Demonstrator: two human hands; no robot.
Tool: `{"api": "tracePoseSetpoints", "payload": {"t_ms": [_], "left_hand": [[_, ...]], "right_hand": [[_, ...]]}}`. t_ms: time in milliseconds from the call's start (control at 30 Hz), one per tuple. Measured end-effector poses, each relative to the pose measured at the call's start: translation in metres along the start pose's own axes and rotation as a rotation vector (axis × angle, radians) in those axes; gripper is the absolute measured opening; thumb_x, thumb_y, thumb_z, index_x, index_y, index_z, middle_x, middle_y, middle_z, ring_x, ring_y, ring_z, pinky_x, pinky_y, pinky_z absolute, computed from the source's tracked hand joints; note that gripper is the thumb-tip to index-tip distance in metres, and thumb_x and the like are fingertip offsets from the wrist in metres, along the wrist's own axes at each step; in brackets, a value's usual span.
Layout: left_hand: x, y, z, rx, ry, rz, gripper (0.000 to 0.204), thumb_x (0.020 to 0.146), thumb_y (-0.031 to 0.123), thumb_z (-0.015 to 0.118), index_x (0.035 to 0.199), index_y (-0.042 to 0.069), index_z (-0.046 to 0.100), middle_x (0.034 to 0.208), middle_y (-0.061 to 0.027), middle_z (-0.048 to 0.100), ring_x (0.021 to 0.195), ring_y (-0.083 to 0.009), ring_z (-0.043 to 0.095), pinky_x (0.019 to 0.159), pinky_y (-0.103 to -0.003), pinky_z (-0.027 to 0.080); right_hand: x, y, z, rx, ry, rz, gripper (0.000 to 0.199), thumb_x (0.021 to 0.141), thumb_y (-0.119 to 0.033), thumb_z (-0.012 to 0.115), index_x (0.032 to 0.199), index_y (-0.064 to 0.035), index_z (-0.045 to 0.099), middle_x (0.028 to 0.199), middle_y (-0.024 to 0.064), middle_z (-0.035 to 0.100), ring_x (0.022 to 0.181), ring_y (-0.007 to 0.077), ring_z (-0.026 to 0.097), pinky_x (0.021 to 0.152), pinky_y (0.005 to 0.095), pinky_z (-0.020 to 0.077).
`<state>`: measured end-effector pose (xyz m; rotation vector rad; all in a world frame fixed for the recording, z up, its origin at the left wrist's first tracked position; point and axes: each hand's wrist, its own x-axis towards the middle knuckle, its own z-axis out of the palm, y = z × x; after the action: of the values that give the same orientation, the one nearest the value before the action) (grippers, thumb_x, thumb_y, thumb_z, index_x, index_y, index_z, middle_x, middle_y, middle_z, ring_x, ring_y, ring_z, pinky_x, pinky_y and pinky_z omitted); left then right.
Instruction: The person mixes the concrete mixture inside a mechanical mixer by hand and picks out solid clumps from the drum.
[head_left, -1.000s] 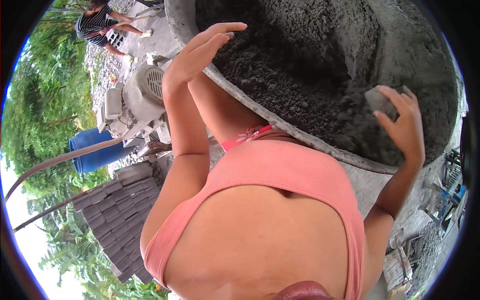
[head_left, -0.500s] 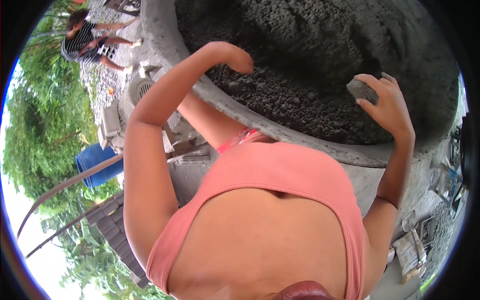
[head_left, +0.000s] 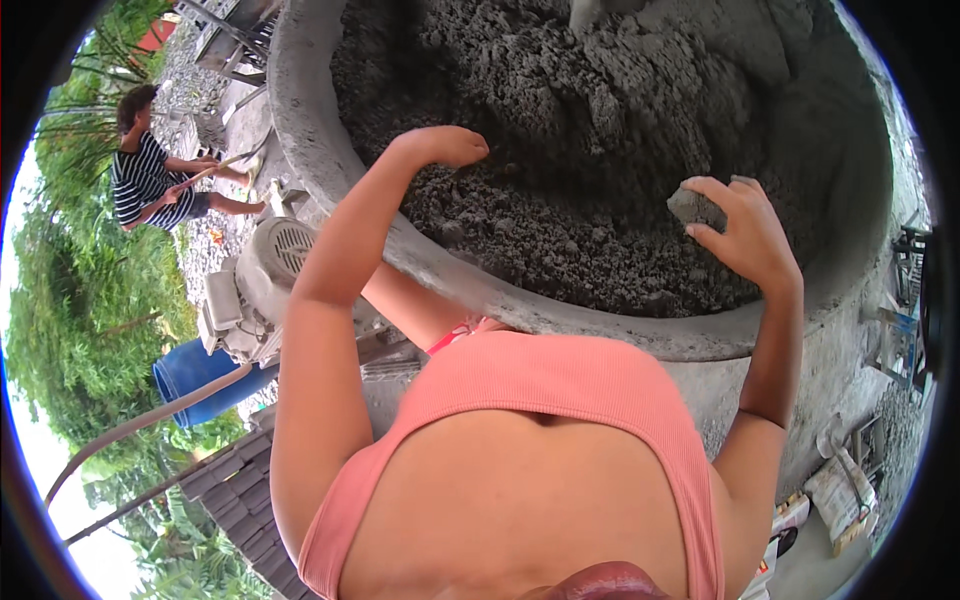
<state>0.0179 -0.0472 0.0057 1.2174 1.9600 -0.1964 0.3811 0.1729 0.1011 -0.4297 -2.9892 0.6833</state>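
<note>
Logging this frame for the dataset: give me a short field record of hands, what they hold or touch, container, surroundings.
left hand: curled, fingers down into the grey mix, nothing gripped that shows
right hand: holds a grey lump at the fingertips, above the mix
container: round concrete-coated drum, open, filled with the mix
beside drum: motor, blue barrel
other person: striped shirt, crouched at far left

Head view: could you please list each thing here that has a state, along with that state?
Mixer drum: open-mouthed, partly filled with damp grey mix.
Left hand: curled, fingers down in the mix.
Right hand: closed on a grey lump, raised over the mix.
Blue barrel: upright, behind the motor.
Grey hose: bent, lying across the barrel.
</note>
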Motion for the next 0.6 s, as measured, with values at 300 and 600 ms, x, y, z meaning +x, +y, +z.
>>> {"api": "tracePoseSetpoints", "payload": {"t_ms": [300,600], "left_hand": [[0.002,0.015,0.014,0.004,0.053,0.19,0.044,0.093,0.033,0.045,0.125,0.008,0.062,0.124,-0.015,0.063,0.118,-0.0334,0.056,0.103,-0.041,0.042],[-0.021,0.032,0.0,-0.002,-0.034,0.049,0.045,0.095,0.033,0.041,0.13,0.01,0.059,0.131,-0.012,0.059,0.12,-0.0313,0.055,0.1,-0.044,0.044]], "right_hand": [[0.007,0.006,0.02,-0.018,-0.203,-0.035,0.041,0.07,-0.02,0.075,0.108,-0.0109,0.065,0.085,0.0173,0.068,0.089,0.0384,0.061,0.086,0.0451,0.0459],[0.015,-0.014,0.052,-0.053,-0.576,-0.129,0.042,0.073,-0.026,0.075,0.112,-0.0131,0.065,0.081,0.0153,0.069,0.085,0.0363,0.063,0.092,0.0426,0.0426]]}}
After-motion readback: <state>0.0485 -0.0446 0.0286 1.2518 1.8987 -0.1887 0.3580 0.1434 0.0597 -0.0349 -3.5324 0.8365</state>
